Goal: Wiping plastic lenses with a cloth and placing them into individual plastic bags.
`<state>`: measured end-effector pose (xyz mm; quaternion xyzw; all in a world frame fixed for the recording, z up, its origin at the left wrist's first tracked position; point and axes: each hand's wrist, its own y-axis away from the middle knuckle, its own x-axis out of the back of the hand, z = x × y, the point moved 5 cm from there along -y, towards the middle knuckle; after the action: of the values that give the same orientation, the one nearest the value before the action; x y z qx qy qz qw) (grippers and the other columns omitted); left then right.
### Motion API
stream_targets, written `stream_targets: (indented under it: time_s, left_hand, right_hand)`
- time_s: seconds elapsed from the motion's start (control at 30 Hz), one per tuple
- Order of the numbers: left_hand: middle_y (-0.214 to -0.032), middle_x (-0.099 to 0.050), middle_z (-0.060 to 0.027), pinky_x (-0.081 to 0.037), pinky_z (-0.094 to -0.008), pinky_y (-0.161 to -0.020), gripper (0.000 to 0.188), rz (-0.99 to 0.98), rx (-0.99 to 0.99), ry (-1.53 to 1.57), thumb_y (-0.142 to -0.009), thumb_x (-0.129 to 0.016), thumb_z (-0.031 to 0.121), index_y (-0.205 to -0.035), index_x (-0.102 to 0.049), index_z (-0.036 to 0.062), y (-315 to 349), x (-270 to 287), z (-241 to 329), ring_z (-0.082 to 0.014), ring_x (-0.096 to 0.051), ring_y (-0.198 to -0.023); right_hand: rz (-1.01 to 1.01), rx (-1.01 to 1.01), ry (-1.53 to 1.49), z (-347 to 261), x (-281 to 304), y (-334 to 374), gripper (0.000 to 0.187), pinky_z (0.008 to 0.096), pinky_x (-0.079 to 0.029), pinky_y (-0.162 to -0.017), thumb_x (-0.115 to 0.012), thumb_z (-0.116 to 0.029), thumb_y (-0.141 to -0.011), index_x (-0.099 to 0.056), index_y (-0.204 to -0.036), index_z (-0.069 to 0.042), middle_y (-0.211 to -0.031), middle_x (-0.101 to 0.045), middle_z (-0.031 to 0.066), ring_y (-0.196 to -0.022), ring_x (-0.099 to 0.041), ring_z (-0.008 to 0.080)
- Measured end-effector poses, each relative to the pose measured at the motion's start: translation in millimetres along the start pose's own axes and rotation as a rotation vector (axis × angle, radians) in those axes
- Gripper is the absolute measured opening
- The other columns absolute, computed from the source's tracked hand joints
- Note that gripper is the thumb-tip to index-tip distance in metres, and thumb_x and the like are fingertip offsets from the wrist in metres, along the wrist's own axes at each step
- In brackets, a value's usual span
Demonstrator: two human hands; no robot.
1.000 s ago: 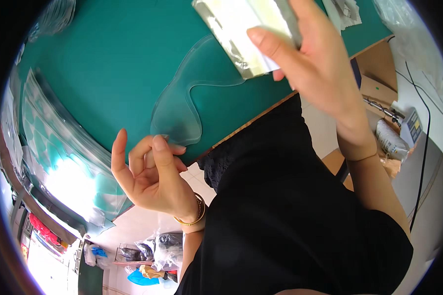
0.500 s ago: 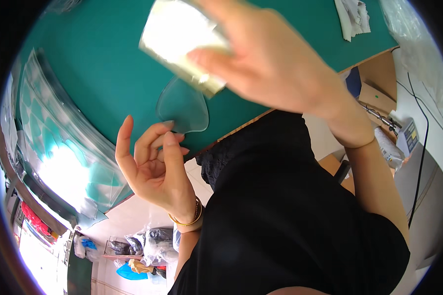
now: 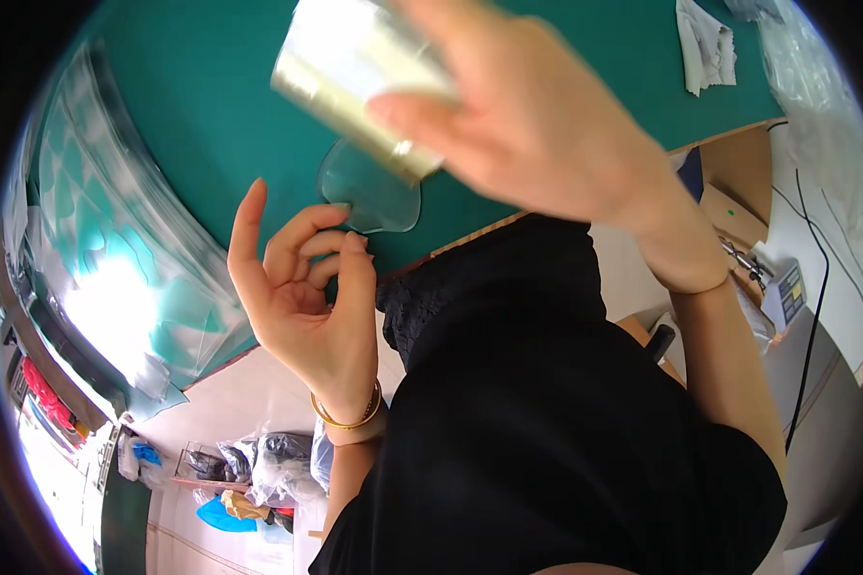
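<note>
You're wrapping your right hand around the pale shiny block, your thumb lying across its face, and it's covering part of the clear sheet on the green tabletop. Your left hand is curling half open, one finger sticking up, fingertips meeting the sheet's rounded end; whether they're pinching it, I can't tell.

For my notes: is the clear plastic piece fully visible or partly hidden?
Partly hidden: its rounded end shows by the left hand; its edges run behind the shiny pack in the right hand.
</note>
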<state>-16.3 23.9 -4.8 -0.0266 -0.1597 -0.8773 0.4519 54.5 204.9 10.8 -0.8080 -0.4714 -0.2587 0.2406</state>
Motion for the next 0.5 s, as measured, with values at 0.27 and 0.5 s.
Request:
stream_targets:
  time_s: [0.27, 0.5]
  left_hand:
    - [-0.104, -0.065, -0.0152, -0.053, -0.0194, -0.07, 0.067, -0.017, -0.025, 0.007, -0.081, -0.063, -0.015, -0.142, -0.037, -0.0024, -1, -1, 1, -0.0109, -0.064, -0.083]
    - [-0.105, -0.065, -0.0145, -0.053, -0.0207, -0.072, 0.066, -0.015, -0.036, -0.018, -0.082, -0.064, -0.013, -0.141, -0.038, -0.0017, 2, 0, -1, -0.0107, -0.064, -0.083]
  right_hand:
    - [0.025, -0.015, 0.0, -10, -3, 14, 0.035, 0.0411, -0.047, -0.044, -0.07, -0.01, -0.083, -0.042, -0.1, 0.004, -0.054, -0.058, 0.017, -0.049, -0.061, 0.036]
    - [-0.063, -0.098, -0.101, -15, -17, 25, 0.037, 0.042, -0.047, -0.044, -0.069, -0.01, -0.084, -0.042, -0.104, 0.005, -0.056, -0.059, 0.019, -0.051, -0.062, 0.0371]
